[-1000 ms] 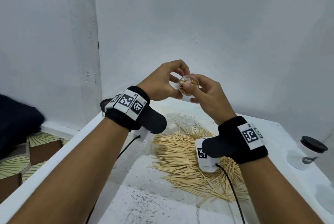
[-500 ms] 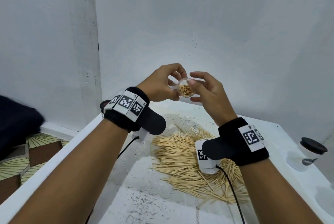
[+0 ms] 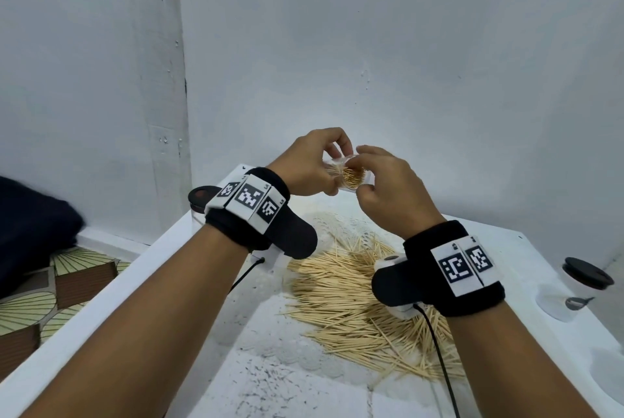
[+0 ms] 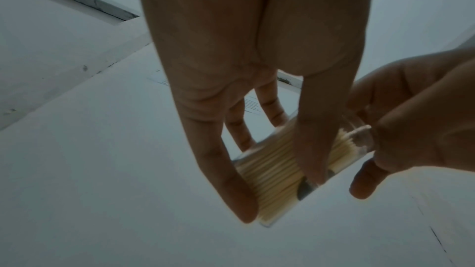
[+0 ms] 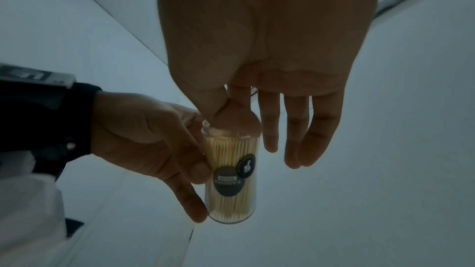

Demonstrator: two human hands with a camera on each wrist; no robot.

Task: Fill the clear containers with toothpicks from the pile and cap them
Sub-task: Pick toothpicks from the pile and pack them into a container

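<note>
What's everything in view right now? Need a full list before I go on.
Clear container: one, packed with toothpicks, uncapped, held above the table.
Toothpick pile: one, pale wood, mid-table.
Capped container: one, black lid, table's right edge.
Black lid: one, behind the left wrist.
Table: one, white.
Dark cloth: one, far left.
Left hand: grips the container's side.
Right hand: thumb at its open mouth.

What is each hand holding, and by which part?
The left hand grips the clear toothpick container by its side wall; the right hand has thumb and forefinger at its open mouth.
</note>
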